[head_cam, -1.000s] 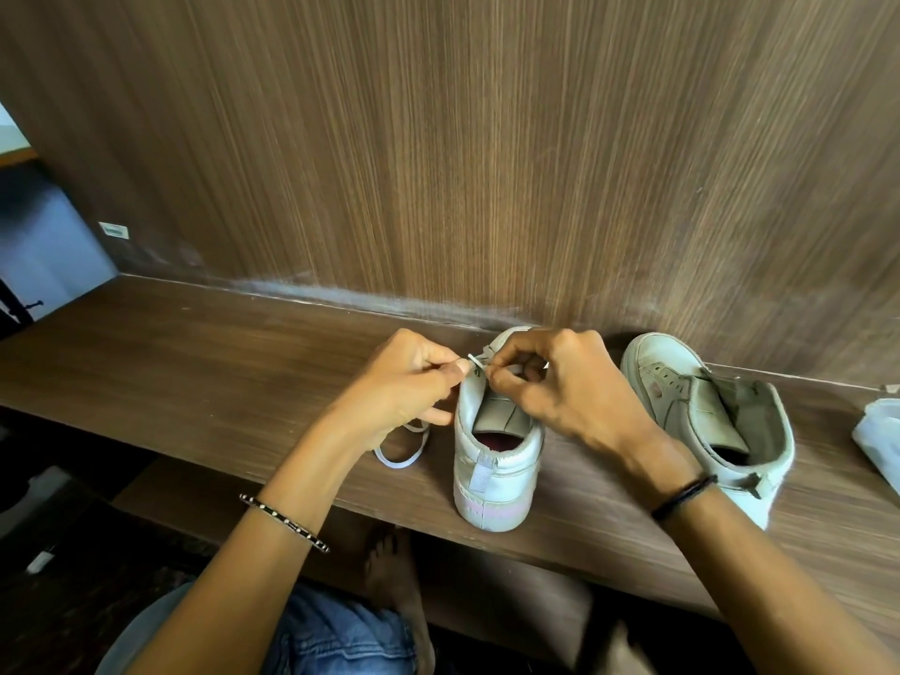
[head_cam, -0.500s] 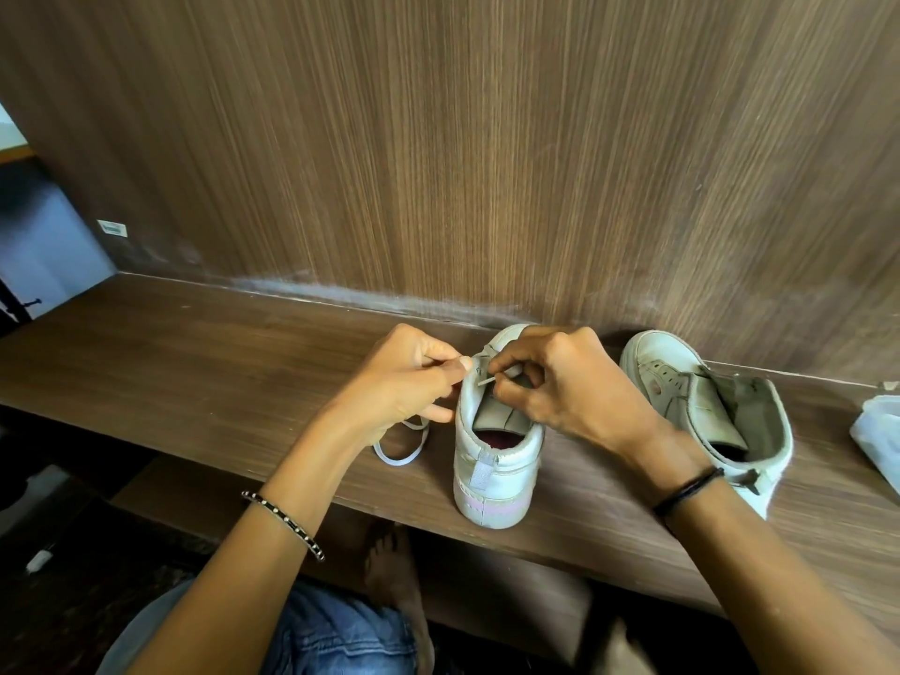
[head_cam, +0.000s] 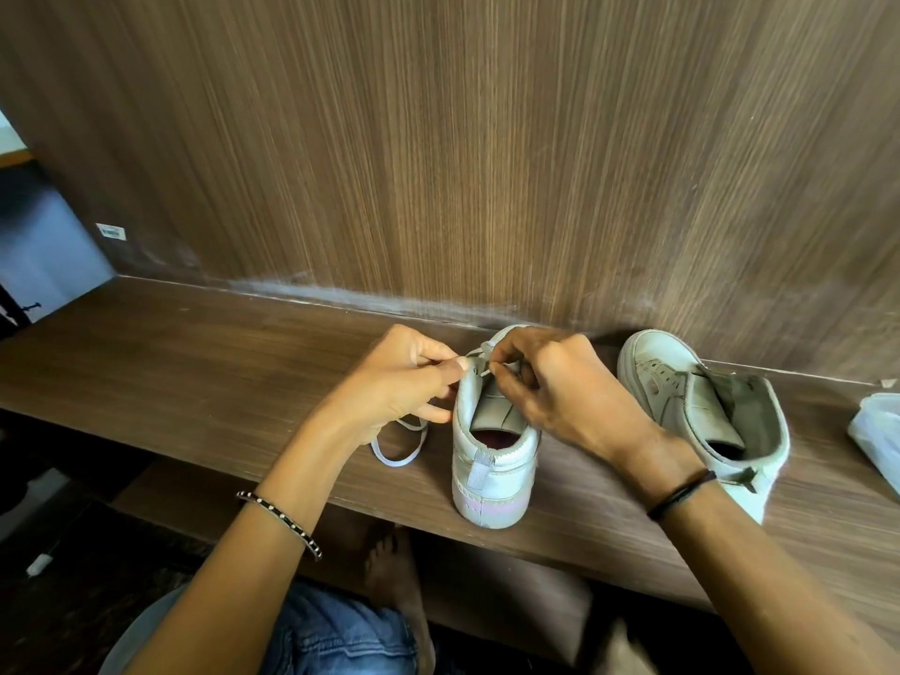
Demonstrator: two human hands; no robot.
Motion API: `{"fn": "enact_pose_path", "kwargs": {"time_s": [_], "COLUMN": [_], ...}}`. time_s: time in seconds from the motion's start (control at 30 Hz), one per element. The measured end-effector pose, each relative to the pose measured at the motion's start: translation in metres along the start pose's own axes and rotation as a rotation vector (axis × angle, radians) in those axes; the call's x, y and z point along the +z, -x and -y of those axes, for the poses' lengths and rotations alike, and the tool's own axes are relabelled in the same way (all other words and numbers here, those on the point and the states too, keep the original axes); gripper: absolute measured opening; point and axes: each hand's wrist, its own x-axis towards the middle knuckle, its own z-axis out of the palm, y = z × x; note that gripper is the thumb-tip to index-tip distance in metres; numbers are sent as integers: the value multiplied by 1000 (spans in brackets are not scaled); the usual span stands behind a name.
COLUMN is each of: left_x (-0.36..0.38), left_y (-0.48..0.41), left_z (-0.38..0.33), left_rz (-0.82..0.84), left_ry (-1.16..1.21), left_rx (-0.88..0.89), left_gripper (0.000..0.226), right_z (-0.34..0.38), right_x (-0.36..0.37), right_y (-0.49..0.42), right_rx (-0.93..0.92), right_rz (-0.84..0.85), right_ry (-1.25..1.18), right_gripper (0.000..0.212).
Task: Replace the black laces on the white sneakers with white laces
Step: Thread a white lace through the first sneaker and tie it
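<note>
Both hands meet over the throat of the near white sneaker. The left hand pinches a white lace between thumb and forefinger at the shoe's left eyelet edge. The right hand has its fingers curled and nips the lace end just above the tongue. Which eyelet is being fed is hidden by the fingers.

The lace's slack drops past the left hand and lies in a loop on the wooden bench, just beside the sneaker. It looks flat, soft and very light, so it will probably flop and twist unless kept taut. The stiff tip seems the best place to hold for threading, with a second pinch close behind it. The sneaker stands upright, heel toward the person, and looks stiff enough to stay put under a light pull, though a hard tug could drag it.

A second white sneaker sits to the right, apart from the first, tongue loose and no lace visible in it. No black lace shows anywhere. Farther right, a clear plastic bag lies at the bench's edge of view.
</note>
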Motion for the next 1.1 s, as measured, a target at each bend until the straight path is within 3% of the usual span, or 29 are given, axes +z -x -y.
{"fn": "enact_pose_path", "kwargs": {"time_s": [0.37, 1.1], "left_x": [0, -1], "left_y": [0, -1], "left_z": [0, 0], "left_rz": [4, 18], "left_ry": [10, 29], "left_rx": [-1, -11], "left_gripper": [20, 18], "right_z": [7, 6], "right_x": [4, -4], "right_y": [-2, -2], "right_rx": [34, -59], "right_rz": [-66, 79], "right_ry": [-29, -28], "right_gripper": [6, 6]}}
